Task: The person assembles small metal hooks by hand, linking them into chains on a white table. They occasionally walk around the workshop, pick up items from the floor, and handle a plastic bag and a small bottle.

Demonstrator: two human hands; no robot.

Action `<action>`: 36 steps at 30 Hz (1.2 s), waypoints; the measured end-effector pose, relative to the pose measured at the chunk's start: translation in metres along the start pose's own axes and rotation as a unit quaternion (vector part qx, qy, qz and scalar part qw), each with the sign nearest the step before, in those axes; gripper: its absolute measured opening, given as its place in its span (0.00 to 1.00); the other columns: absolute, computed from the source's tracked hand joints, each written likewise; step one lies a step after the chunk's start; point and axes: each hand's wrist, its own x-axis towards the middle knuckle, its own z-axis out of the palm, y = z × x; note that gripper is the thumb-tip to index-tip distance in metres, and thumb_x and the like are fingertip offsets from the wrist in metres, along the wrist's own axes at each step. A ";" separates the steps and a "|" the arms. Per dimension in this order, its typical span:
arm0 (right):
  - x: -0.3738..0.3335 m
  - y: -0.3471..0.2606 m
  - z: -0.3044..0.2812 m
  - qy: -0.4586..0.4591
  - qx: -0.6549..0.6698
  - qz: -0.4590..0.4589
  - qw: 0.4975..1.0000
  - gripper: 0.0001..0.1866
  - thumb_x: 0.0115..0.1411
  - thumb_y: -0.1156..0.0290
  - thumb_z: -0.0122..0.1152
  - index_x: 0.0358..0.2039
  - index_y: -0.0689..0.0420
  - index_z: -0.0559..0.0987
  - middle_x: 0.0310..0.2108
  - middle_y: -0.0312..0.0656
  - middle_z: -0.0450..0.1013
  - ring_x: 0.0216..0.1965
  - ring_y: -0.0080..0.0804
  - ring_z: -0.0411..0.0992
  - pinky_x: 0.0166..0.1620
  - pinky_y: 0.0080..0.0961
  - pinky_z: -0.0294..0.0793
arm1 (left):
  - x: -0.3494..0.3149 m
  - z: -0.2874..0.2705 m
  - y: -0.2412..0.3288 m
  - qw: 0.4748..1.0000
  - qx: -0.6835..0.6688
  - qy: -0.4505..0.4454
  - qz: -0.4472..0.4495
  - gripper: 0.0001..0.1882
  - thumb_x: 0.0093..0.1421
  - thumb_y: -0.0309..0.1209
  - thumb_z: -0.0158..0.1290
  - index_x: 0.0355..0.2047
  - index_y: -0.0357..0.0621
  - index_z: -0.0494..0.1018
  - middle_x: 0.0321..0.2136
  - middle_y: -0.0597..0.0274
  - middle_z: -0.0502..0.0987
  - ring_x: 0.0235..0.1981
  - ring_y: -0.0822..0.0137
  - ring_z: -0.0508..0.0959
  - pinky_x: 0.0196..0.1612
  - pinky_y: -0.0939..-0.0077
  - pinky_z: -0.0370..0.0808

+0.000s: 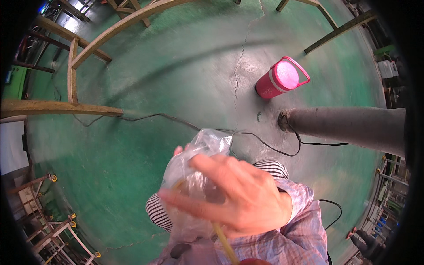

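Observation:
A crumpled clear plastic bag (pixel 207 141) is held up above my lap. My right hand (pixel 243 194) lies across the front of it, blurred by motion, with thumb and forefinger spread apart. Behind the bag is my left hand (pixel 178 150); only its fingertips show past the bag's edge, and they appear to grip it. A thin yellowish strip (pixel 225 243) runs out from under my right hand toward the lower edge. I cannot make out whether it is a straw or a band. Part of a red rounded thing (pixel 255 262) shows at the bottom.
A pink lidded jug (pixel 274 84) with a raised handle stands on the green floor. Beside it is a grey pillar (pixel 349 126) with a black cable (pixel 260 140) running past. Wooden frames (pixel 73 75) stand at the far left, wheeled metal racks (pixel 62 234) at the near left.

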 end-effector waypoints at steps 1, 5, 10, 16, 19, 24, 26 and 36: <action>-0.002 0.010 -0.002 -0.026 -0.002 0.017 1.000 0.34 0.38 0.62 0.64 0.52 0.39 0.76 0.47 0.48 0.66 0.36 0.34 0.72 0.31 0.23 0.74 | 0.002 -0.005 0.002 1.000 0.026 0.006 0.014 0.30 0.66 0.34 0.37 0.65 0.35 0.44 0.62 0.49 0.54 0.61 0.55 0.60 0.60 0.62 0.65; -0.013 0.052 0.008 -0.040 0.015 0.152 0.987 0.42 0.34 0.57 0.72 0.56 0.42 0.72 0.50 0.53 0.65 0.45 0.48 0.71 0.42 0.37 0.75 | 0.004 -0.017 0.026 0.963 0.230 0.042 0.133 0.33 0.65 0.36 0.39 0.66 0.36 0.43 0.65 0.46 0.50 0.62 0.54 0.60 0.58 0.61 0.65; -0.069 0.179 0.061 -0.034 -0.075 0.300 0.951 0.48 0.34 0.58 0.76 0.59 0.40 0.66 0.53 0.57 0.62 0.54 0.55 0.64 0.51 0.43 0.70 | -0.017 -0.037 0.058 0.818 0.522 0.075 0.229 0.30 0.62 0.29 0.44 0.63 0.33 0.51 0.54 0.44 0.67 0.52 0.55 0.72 0.55 0.64 0.68; -0.112 0.269 0.117 0.042 -0.164 0.369 0.914 0.54 0.34 0.53 0.77 0.63 0.39 0.59 0.56 0.57 0.58 0.57 0.56 0.60 0.53 0.44 0.68 | -0.054 -0.071 0.081 0.503 0.833 -0.149 0.176 0.14 0.49 0.22 0.54 0.39 0.42 0.76 0.30 0.62 0.79 0.31 0.64 0.78 0.39 0.72 0.71; -0.120 0.272 0.116 0.029 -0.111 0.387 0.915 0.58 0.32 0.50 0.76 0.64 0.44 0.56 0.58 0.57 0.57 0.59 0.57 0.56 0.58 0.44 0.63 | -0.057 -0.078 0.089 0.437 0.873 -0.132 0.173 0.13 0.47 0.23 0.54 0.34 0.48 0.78 0.28 0.67 0.78 0.29 0.67 0.76 0.36 0.73 0.69; -0.149 0.249 0.084 -0.080 -0.177 0.329 0.924 0.62 0.30 0.62 0.79 0.66 0.46 0.52 0.65 0.51 0.48 0.65 0.56 0.46 0.63 0.45 0.55 | -0.075 -0.089 0.123 0.443 0.881 -0.134 0.102 0.10 0.49 0.29 0.56 0.34 0.49 0.77 0.25 0.66 0.76 0.30 0.65 0.76 0.37 0.70 0.70; -0.147 0.210 0.062 -0.081 -0.144 0.417 0.894 0.63 0.28 0.68 0.80 0.65 0.48 0.52 0.65 0.51 0.46 0.64 0.56 0.48 0.63 0.45 0.55 | -0.084 -0.091 0.130 0.467 0.871 -0.134 0.068 0.07 0.52 0.31 0.53 0.32 0.47 0.76 0.27 0.63 0.77 0.32 0.63 0.77 0.38 0.66 0.71; -0.155 0.033 0.002 -0.347 -0.046 0.425 0.835 0.29 0.46 0.64 0.69 0.50 0.52 0.74 0.36 0.49 0.77 0.38 0.48 0.75 0.43 0.38 0.74 | -0.160 -0.091 0.150 0.557 0.825 -0.009 -0.100 0.17 0.53 0.38 0.52 0.42 0.48 0.75 0.41 0.54 0.77 0.49 0.54 0.73 0.53 0.55 0.68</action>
